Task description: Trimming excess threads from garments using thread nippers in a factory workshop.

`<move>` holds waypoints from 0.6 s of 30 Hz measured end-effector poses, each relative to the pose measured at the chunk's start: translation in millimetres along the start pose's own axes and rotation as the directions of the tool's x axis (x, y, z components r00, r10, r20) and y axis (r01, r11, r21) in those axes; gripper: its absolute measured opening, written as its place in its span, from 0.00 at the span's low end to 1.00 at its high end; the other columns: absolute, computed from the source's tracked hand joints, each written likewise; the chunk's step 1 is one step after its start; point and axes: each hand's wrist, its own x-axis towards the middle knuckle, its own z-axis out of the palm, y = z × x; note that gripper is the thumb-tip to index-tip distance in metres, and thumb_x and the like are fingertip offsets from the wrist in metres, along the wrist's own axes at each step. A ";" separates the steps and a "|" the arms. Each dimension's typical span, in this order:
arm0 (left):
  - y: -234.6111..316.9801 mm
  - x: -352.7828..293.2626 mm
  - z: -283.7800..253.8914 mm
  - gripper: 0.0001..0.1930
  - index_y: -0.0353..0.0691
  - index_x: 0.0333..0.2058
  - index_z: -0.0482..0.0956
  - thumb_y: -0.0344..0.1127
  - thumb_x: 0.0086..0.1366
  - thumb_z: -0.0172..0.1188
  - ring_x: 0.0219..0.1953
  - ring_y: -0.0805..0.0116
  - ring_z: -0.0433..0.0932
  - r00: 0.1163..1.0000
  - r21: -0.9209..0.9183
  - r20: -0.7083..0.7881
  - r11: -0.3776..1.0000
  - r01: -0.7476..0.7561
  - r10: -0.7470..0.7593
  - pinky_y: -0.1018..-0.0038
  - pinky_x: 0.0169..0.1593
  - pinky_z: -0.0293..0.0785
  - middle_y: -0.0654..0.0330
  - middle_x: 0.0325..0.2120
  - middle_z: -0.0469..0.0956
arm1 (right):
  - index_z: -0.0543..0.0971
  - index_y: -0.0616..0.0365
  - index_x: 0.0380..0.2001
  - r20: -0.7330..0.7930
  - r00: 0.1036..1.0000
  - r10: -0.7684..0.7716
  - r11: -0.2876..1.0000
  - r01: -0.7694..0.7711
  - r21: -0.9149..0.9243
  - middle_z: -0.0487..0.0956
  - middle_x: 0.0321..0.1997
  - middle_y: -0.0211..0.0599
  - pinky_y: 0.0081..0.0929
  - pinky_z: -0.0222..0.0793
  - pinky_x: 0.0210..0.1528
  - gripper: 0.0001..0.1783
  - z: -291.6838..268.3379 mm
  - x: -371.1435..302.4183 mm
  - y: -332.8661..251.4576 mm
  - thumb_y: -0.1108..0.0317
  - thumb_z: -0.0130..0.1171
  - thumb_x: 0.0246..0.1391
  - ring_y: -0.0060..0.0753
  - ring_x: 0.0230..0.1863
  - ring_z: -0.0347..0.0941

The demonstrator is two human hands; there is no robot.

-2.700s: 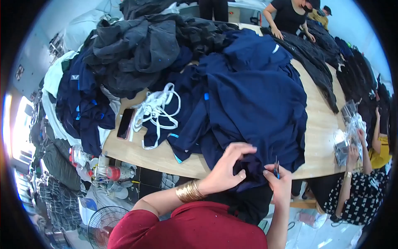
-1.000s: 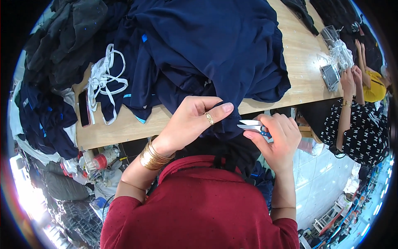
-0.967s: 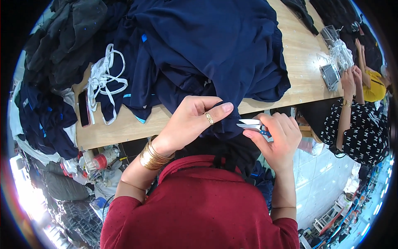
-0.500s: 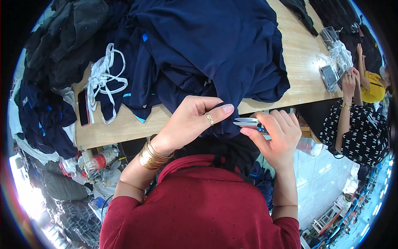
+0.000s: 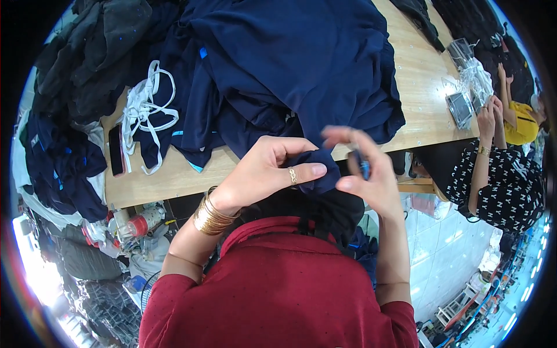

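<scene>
A navy blue garment [image 5: 296, 64] lies heaped across the table, and one part of it comes over the front edge toward me. My left hand [image 5: 264, 174] pinches that part between thumb and fingers, folding the cloth into a small bunch. Just right of the bunch is my right hand [image 5: 374, 182], with its fingers blurred by motion. Small thread snips [image 5: 364, 166] with blue on the handle sit inside the right hand; their blades are not clearly seen.
On the wooden table [image 5: 420, 93] are tangled white tapes [image 5: 148, 104] and a phone [image 5: 116, 151] at left. Dark garments [image 5: 98, 52] pile up at far left. At right, a co-worker in a patterned black top [image 5: 499, 185] handles clear plastic packets [image 5: 459, 109].
My right hand has drawn the snips back into its palm and lifted its fingers, now blurred. The left hand's cloth is bunched more tightly, with the thumb lower.
</scene>
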 end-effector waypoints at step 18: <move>-17.5 5.6 -72.0 0.09 0.33 0.37 0.73 0.22 0.56 0.51 0.33 0.75 0.75 0.938 0.220 -0.303 0.970 -0.104 0.170 0.81 0.42 0.69 0.62 0.30 0.76 | 0.73 0.54 0.31 -0.353 0.907 0.229 0.772 0.052 0.633 0.73 0.23 0.22 0.10 0.52 0.14 0.04 -47.3 2.6 0.7 0.68 0.50 0.52 0.10 0.13 0.59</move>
